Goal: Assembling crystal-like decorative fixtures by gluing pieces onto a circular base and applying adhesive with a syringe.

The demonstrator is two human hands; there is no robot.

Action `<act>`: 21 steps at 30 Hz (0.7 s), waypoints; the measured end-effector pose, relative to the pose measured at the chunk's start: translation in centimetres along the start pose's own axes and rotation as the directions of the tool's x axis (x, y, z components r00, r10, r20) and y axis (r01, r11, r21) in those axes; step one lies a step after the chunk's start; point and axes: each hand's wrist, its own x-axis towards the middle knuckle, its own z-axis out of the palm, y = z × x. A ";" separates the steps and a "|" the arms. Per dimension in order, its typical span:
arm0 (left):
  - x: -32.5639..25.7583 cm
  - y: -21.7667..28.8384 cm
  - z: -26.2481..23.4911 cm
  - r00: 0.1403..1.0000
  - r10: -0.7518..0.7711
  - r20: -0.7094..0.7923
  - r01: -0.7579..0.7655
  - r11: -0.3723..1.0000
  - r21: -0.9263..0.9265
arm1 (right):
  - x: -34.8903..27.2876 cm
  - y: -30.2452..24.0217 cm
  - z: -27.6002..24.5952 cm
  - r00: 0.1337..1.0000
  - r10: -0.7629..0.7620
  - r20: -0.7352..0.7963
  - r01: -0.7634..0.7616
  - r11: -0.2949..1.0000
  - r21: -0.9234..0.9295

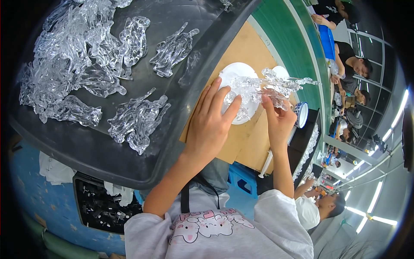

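Both my hands hold a clear plastic figurine (271, 88) over a white round disc (235, 71) on a brown board (246, 47). My left hand (211, 123) grips the figurine's left end, fingers spread over it and the disc. My right hand (278, 121) pinches its right part from below. The figurine's thin arms stick out to the right. A big black tray (108, 159) to my left carries several more clear figurines (138, 118), loose and in a heap at the far left.
A green bench edge (284, 39) runs past the board. A blue-rimmed round dish (302, 113) sits by my right hand. Other people work along the bench at right. A black crate (103, 207) with small parts and white cloth stands below the tray.
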 end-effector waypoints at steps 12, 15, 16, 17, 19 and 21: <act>0.0 0.2 0.0 1.000 0.017 0.005 -0.017 1.000 -0.020 | 0.0 0.8 -0.3 0.999 0.009 0.035 -0.010 1.000 0.028; 0.0 0.2 0.3 0.999 0.028 -0.026 -0.027 0.999 0.025 | -0.7 1.2 0.1 0.966 -0.259 -0.008 0.246 0.929 -0.277; -0.1 0.3 0.2 0.999 0.034 -0.035 -0.032 0.998 0.058 | -0.8 1.0 0.4 0.966 -0.259 -0.005 0.248 0.930 -0.272; -0.2 0.3 0.2 0.998 0.040 -0.044 -0.036 0.995 0.091 | -0.8 0.5 0.8 0.973 -0.229 -0.012 0.219 0.944 -0.247; -0.3 0.2 0.3 0.998 0.045 -0.047 -0.040 0.995 0.090 | -0.8 0.3 0.9 0.979 -0.202 -0.026 0.190 0.954 -0.230; -0.3 0.1 0.3 0.997 0.046 -0.054 -0.041 0.995 0.091 | -1.0 0.9 1.3 0.993 -0.077 -0.089 0.077 0.997 -0.005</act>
